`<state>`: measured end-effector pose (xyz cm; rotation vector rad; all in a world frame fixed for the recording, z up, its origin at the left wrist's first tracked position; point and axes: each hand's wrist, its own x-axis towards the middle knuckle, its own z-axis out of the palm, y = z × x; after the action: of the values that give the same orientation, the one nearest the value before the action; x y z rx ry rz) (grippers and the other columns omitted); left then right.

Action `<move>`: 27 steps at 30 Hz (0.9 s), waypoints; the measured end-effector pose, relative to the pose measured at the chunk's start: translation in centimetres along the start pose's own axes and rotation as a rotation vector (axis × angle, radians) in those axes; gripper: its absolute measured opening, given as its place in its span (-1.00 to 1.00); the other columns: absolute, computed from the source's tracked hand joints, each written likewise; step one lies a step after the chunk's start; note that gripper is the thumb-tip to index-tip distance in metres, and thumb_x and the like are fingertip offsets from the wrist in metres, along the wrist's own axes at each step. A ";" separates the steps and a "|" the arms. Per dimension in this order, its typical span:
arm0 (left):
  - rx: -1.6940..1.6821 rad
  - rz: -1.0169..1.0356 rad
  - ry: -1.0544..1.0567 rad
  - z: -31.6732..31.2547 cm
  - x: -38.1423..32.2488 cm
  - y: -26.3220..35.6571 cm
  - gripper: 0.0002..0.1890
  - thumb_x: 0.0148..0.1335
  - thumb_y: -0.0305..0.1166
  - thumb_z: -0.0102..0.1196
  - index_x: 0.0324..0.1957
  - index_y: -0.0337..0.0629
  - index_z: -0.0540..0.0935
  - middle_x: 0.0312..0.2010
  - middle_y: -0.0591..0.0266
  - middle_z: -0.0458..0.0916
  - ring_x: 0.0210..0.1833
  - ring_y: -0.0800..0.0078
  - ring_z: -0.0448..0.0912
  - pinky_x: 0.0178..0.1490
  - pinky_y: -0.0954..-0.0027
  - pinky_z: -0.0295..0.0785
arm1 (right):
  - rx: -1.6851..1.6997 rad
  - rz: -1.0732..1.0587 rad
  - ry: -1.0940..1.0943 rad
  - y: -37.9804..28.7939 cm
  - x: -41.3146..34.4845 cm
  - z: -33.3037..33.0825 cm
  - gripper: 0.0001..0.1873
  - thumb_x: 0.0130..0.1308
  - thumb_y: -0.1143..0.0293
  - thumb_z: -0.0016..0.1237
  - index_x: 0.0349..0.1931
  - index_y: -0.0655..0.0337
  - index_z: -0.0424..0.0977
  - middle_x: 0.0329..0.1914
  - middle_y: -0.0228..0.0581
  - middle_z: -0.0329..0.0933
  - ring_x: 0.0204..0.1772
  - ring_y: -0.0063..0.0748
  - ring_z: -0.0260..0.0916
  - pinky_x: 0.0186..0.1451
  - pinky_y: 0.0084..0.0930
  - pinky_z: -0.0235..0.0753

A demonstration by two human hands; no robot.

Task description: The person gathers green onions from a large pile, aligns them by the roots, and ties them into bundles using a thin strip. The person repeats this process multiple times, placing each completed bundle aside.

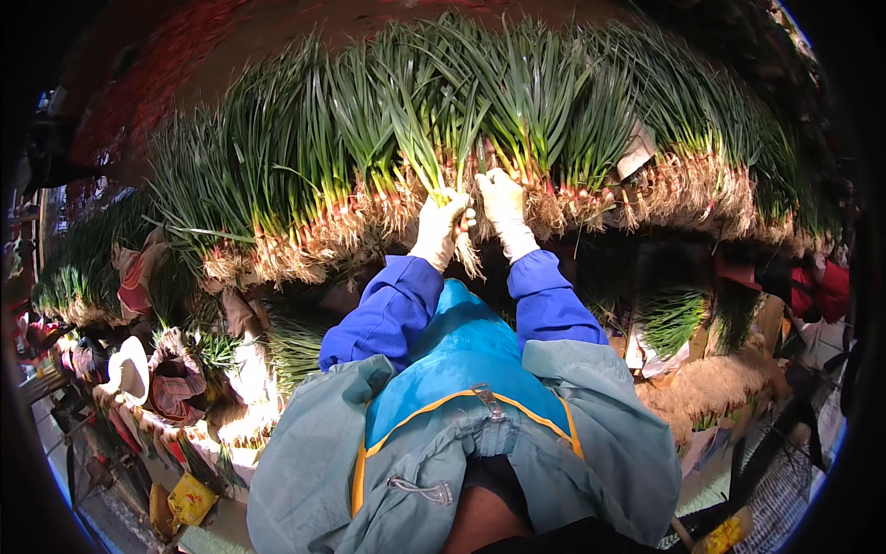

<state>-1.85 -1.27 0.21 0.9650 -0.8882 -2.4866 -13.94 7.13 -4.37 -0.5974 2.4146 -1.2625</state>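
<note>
My left hand (440,227), in a pale glove, is closed around a small bunch of green onions (421,147). Their leaves point away from me and their pale roots (468,255) hang below the fist. To its right, my gloved right hand (502,201) reaches into a long, dense row of green onions (291,149), its fingers bent at the stems. Whether those fingers grip a stem is hidden. Leaves in the row stand on the far side, with tangled, tan roots along the near edge.
A piece of cardboard (636,151) sticks up among the onions at right. Behind me are a white hat (129,370), a yellow packet (192,498), more green onions (673,320) and a mass of tan roots (720,388). Someone's red sleeve (830,291) shows at far right.
</note>
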 end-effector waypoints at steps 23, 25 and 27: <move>-0.778 -0.202 -0.408 3.6 -8.2 7.1 -0.65 0.32 -0.27 -0.05 0.09 -0.16 0.36 -0.74 0.49 0.16 -0.76 0.70 0.13 -0.65 0.63 0.10 | -0.738 0.348 -0.777 6.3 -5.4 -7.7 -0.61 0.18 0.10 -0.02 -0.11 0.19 0.46 -0.12 0.04 0.48 -0.02 0.01 0.43 0.03 -0.23 0.39; -0.891 -0.039 -0.601 3.4 -9.0 9.9 -0.64 0.30 -0.29 -0.02 0.11 -0.15 0.35 -0.73 0.50 0.18 -0.76 0.72 0.16 -0.64 0.63 0.12 | -0.834 0.460 -0.900 9.1 -7.1 -11.5 -0.41 0.06 0.08 0.12 0.08 0.16 0.39 0.09 0.03 0.40 0.15 -0.05 0.35 0.19 -0.27 0.31; -0.706 0.087 -0.677 3.3 -7.8 11.2 -0.65 0.27 -0.39 0.02 0.08 -0.21 0.35 -0.73 0.49 0.20 -0.76 0.74 0.23 -0.63 0.65 0.20 | -0.677 0.495 -0.629 10.9 -5.6 -12.3 -0.45 0.05 0.11 0.14 0.02 0.17 0.42 0.02 -0.03 0.46 0.10 -0.09 0.39 0.16 -0.30 0.33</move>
<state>2.30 -4.40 13.23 -0.1508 -0.1304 -2.7417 -17.41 24.07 -6.15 -0.4255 2.1786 -0.0144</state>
